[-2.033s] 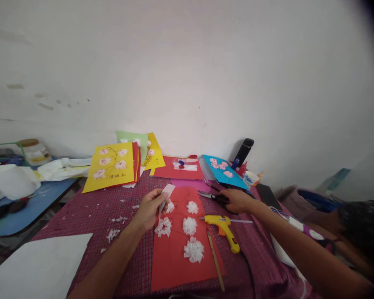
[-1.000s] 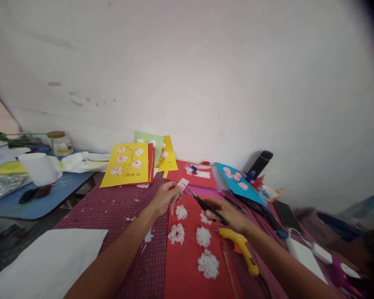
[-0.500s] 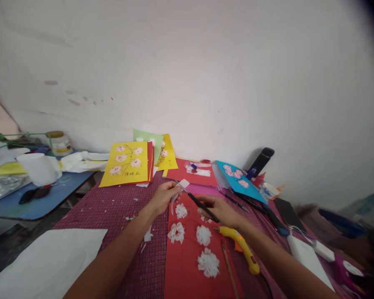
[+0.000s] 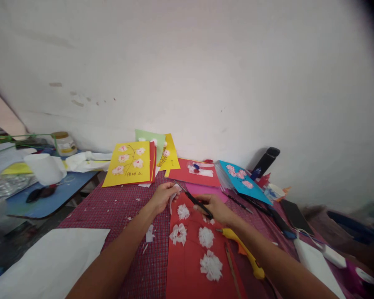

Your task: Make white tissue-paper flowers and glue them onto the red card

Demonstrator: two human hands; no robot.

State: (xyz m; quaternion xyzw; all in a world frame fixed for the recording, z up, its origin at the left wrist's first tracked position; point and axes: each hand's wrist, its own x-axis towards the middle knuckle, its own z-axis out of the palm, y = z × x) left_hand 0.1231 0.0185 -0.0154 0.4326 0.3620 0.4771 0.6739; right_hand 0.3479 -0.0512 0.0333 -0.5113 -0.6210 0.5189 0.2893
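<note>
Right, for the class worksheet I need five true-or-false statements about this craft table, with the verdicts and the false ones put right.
1. The right hand holds the scissors. True.
2. The left hand holds the glue gun. False: the left hand holds white paper; the glue gun lies on the table, partly hidden by the right forearm.
3. The blue card is farther right than the green card. True.
4. The flowers on the red sheet below the hands are blue. False: the flowers are white.
5. The white roll stands on the blue table at the left. True.
</note>
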